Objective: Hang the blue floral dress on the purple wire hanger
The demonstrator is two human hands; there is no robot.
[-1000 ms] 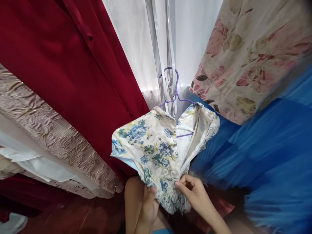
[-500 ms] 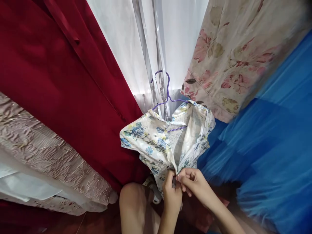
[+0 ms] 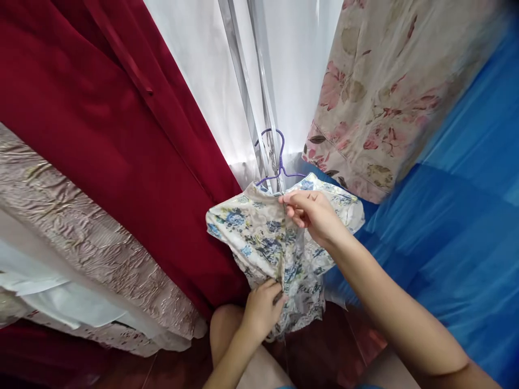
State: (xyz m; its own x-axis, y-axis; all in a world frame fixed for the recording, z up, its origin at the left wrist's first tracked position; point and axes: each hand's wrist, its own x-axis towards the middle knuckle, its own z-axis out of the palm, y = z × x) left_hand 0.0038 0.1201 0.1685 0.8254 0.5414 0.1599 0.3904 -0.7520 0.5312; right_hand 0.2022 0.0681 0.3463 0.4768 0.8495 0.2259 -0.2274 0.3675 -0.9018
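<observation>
A short-sleeved floral dress (image 3: 259,227), cream with blue flowers, hangs in front of me on a purple hanger (image 3: 280,156). Up at the neckline, my right hand (image 3: 314,213) pinches the zipper pull between thumb and finger; the pull itself is mostly hidden. The zipper seam (image 3: 284,248) runs straight down from there, with its two edges together. Lower on the same seam, my left hand (image 3: 263,310) is closed on the dress fabric. Its fingertips are partly hidden in the cloth.
Dark red cloth (image 3: 133,140) and a textured pink garment (image 3: 93,227) hang to the left. White cloth (image 3: 194,59) with shiny grey straps (image 3: 239,65) is behind the hanger. Pink-flowered fabric (image 3: 365,108) and blue tulle (image 3: 438,243) hang right. My bare knees are below, over the reddish floor (image 3: 336,346).
My right hand has moved up along the seam to the neckline, and the gaping opening has closed. My left hand has shifted slightly left and stays low on the dress.
</observation>
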